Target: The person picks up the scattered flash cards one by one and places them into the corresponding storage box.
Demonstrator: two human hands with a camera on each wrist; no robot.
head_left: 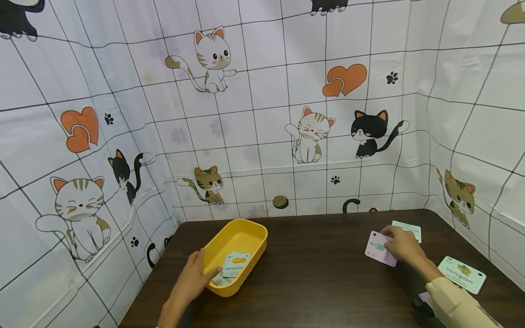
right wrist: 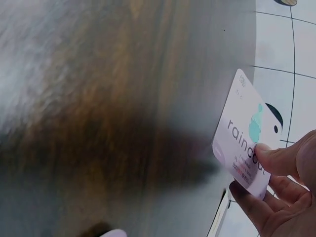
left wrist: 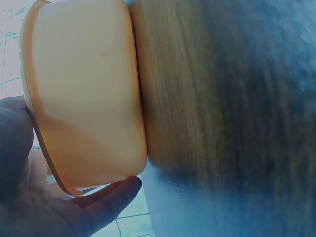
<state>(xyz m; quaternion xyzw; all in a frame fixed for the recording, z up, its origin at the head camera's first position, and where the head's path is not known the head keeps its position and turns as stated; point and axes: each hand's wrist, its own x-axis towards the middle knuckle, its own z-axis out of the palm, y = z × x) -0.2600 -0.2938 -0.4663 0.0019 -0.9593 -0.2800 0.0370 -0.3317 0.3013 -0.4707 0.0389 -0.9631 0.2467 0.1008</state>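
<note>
Basket [head_left: 234, 238]: 1; raincoat card [head_left: 376, 248]: 1

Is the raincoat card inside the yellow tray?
No, the raincoat card is pinched in the right grip, apart from the yellow tray.

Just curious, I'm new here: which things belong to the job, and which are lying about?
Likely the job:
yellow tray, gripped by the left hand
raincoat card, pinched by the right hand
fruit card in the tray

Lying about, maybe related:
longan card
pale green card beyond it
</note>
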